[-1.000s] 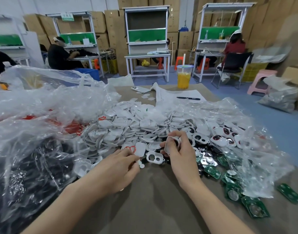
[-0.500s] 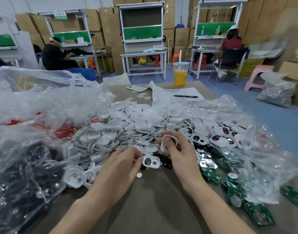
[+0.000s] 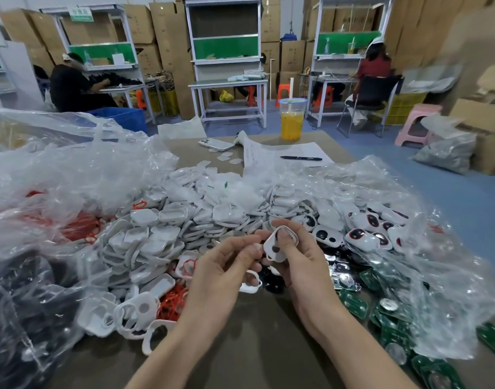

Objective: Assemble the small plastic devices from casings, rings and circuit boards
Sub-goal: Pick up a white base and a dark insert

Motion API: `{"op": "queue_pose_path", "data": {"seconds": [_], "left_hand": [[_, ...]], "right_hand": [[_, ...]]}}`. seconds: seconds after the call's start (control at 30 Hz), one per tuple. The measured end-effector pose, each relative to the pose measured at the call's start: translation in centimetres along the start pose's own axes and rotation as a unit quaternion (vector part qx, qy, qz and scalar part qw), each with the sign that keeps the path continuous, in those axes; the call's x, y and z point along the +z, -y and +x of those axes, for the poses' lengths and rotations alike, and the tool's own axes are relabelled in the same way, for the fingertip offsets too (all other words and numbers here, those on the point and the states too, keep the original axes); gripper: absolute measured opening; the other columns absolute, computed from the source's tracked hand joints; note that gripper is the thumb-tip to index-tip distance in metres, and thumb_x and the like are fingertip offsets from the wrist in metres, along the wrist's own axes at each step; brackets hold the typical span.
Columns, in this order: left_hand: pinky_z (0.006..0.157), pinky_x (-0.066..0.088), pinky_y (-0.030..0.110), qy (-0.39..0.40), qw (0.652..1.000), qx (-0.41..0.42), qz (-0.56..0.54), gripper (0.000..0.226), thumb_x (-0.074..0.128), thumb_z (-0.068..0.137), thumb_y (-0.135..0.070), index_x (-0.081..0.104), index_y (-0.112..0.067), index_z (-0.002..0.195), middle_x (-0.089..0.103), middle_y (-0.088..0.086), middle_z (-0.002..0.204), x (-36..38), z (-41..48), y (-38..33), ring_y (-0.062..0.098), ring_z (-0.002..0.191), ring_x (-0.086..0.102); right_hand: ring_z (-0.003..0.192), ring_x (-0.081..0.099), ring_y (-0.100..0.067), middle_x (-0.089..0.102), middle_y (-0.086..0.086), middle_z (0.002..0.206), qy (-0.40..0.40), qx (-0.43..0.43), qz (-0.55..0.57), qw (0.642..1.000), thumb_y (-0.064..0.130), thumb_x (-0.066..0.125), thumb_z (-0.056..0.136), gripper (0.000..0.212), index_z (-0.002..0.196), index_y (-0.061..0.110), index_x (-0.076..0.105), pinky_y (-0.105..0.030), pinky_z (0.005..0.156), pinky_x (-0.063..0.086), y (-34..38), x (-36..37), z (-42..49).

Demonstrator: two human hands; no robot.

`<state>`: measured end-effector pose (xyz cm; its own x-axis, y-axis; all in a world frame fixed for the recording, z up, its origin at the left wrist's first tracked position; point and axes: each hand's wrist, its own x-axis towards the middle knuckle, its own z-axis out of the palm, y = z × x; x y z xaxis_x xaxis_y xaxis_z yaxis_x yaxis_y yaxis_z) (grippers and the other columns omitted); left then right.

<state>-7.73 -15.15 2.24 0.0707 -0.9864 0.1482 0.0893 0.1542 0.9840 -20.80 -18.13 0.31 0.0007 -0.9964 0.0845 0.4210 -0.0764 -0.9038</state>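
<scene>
- The right hand [image 3: 302, 265] grips a white casing [image 3: 278, 247], thumb on its face, held above the surface [image 3: 254, 332].
- The left hand [image 3: 221, 273] is just beside it, fingers curled, tips near the casing; I cannot tell whether they pinch anything.
- A heap of casings [image 3: 184, 220] lies behind the hands, with green circuit boards [image 3: 353, 301] to the right and red rings [image 3: 173, 301] to the left.

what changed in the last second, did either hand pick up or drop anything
The left hand rose from the table and moved right to meet the white casing; it seems to pinch something too small to tell. The right hand kept its grip on that casing. The casing pile and green circuit boards stayed put.
</scene>
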Motion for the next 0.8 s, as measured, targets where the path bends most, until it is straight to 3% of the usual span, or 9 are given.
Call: {"op": "queue_pose_path", "data": {"seconds": [0.17,0.33,0.53,0.7,0.8], "left_hand": [[0.057,0.051,0.016,-0.040,0.999,0.011,0.005,0.011,0.069,0.092,-0.012,0.078,-0.017,0.093,0.078,0.005,0.086,-0.4,0.0,0.1,0.007,0.062,0.063],[0.061,0.053,0.017,-0.032,0.999,-0.006,0.039,0.006,0.073,0.089,-0.018,0.077,-0.016,0.092,0.076,0.002,0.079,-0.6,-0.2,0.4,0.009,0.065,0.065],[0.052,0.044,0.010,-0.024,0.997,-0.039,0.064,0.006,0.073,0.091,-0.022,0.075,-0.017,0.089,0.075,0.000,0.077,-0.6,-0.3,0.1,0.010,0.061,0.066],[0.055,0.051,0.017,-0.017,0.998,-0.041,0.046,0.007,0.074,0.090,-0.022,0.073,-0.020,0.083,0.075,0.003,0.082,-0.7,-0.5,-0.1,0.014,0.059,0.063],[0.055,0.052,0.018,-0.015,0.997,-0.007,0.074,0.011,0.074,0.090,-0.018,0.068,-0.015,0.081,0.075,-0.006,0.084,-0.5,-0.6,0.2,0.009,0.060,0.061]], "right_hand": [[0.088,0.076,-0.023,0.076,-0.009,0.096,-0.003,0.001,0.052,0.999,0.010,0.045,0.106,0.017,0.105,0.012,0.061,-0.023,0.073,0.059,-0.2,0.2,0.2],[0.095,0.075,-0.019,0.077,-0.006,0.099,0.001,0.013,0.028,1.000,0.008,0.038,0.108,0.022,0.108,0.017,0.059,-0.023,0.075,0.059,-0.5,0.1,0.0],[0.104,0.072,-0.022,0.076,-0.001,0.110,0.017,-0.012,-0.027,0.999,0.009,0.039,0.108,0.021,0.112,0.018,0.058,-0.027,0.085,0.059,-0.3,0.2,-0.2],[0.102,0.072,-0.025,0.075,-0.001,0.112,0.060,0.004,-0.044,0.997,0.009,0.041,0.107,0.021,0.109,0.016,0.061,-0.028,0.082,0.059,-0.2,0.5,-0.7],[0.096,0.074,-0.024,0.076,-0.001,0.109,0.070,0.007,-0.058,0.996,0.009,0.041,0.107,0.021,0.108,0.017,0.060,-0.027,0.078,0.059,-0.2,0.6,-0.9]]}}
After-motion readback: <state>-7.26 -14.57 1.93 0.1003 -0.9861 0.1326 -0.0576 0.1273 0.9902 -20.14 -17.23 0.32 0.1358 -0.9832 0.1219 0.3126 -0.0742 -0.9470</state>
